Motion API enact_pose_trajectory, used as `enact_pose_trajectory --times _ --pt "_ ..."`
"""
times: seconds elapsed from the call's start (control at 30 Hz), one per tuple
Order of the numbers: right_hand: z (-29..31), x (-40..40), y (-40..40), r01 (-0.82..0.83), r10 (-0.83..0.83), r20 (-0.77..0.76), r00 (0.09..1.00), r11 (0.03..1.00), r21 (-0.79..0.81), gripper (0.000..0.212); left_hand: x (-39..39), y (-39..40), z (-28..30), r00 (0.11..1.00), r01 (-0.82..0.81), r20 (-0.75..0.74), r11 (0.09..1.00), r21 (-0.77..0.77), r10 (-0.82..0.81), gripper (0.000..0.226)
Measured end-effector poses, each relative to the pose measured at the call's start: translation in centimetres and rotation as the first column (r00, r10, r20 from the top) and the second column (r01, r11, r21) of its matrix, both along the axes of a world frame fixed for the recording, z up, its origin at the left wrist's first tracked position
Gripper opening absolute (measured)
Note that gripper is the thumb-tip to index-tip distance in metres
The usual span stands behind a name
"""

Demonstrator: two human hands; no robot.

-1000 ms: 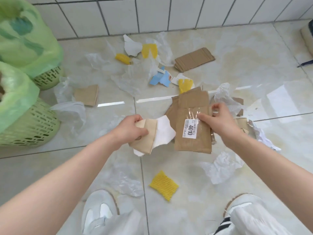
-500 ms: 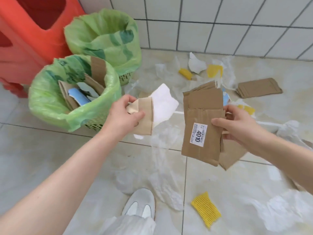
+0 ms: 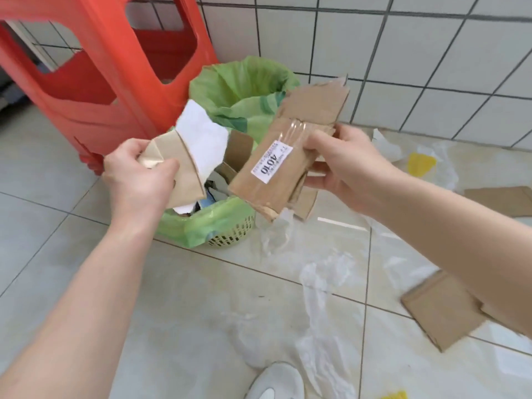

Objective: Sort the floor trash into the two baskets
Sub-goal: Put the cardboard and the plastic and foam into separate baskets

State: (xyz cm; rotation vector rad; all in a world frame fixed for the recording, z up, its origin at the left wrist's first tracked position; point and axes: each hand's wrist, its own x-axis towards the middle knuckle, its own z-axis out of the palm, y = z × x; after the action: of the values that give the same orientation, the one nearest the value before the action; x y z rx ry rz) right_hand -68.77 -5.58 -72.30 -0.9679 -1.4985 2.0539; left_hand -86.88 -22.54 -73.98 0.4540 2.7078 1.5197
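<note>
Half-hidden near basket [image 3: 230,231] behind cardboard [image 3: 276,168]

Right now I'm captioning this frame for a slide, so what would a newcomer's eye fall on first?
Mid-frame, the left hand grips folded brown and white paper, and the right hand grips labelled cardboard, both above the near basket lined with a green bag. Behind it stand the far basket and, upper left, a red plastic stool. Clear plastic film and cardboard scraps litter the tiles on the right.
</note>
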Motion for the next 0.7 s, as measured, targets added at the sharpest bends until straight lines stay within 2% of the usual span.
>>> enact_pose_trajectory --times 0.13,0.17,0.23,0.33,0.43,0.57,0.63,0.7 --pt "0.4 -4.7 -0.8 0.02 -0.021 -0.029 0.999 1.0 -0.008 0.025 -1.5 -1.2 -0.5 0.971 -0.12 -0.224 0.977 -0.178 0.078 0.031" --pt "0.3 -5.9 -1.1 0.025 -0.024 -0.024 0.999 0.999 0.027 0.023 -1.5 -1.2 -0.7 0.963 -0.127 -0.264 0.962 -0.24 0.061 0.032" --pt "-0.4 -7.8 -1.8 0.039 -0.048 0.031 0.998 0.973 0.228 0.018 -1.5 -1.1 -1.5 0.959 -0.102 -0.284 0.922 -0.374 -0.009 0.035" --pt "-1.5 -9.6 -2.7 -0.017 -0.075 0.13 0.989 0.805 0.593 0.021 -1.4 -0.5 -2.9 0.97 0.0 -0.203 0.837 -0.548 -0.133 0.034" --pt "-2.4 -10.0 -2.4 -0.052 -0.058 0.116 0.992 0.642 0.765 0.012 -1.0 0.1 -3.5 0.976 0.111 -0.073 0.758 -0.643 -0.205 0.043" --pt "-3.7 -10.1 -1.9 -0.105 -0.041 0.152 0.988 0.543 0.833 0.009 -0.8 0.6 -3.5 0.938 0.342 0.148 0.773 -0.535 -0.312 0.065" --pt "-4.7 -10.1 -1.8 -0.209 -0.026 0.267 0.963 0.549 0.809 0.006 -0.8 0.9 -3.8 0.924 0.377 0.152 0.77 -0.515 -0.351 0.074" --pt "-5.3 -10.3 -1.8 -0.346 0.014 0.413 0.911 0.572 0.744 0.008 -0.9 1.3 -4.3 0.926 0.362 0.107 0.772 -0.523 -0.362 0.07"
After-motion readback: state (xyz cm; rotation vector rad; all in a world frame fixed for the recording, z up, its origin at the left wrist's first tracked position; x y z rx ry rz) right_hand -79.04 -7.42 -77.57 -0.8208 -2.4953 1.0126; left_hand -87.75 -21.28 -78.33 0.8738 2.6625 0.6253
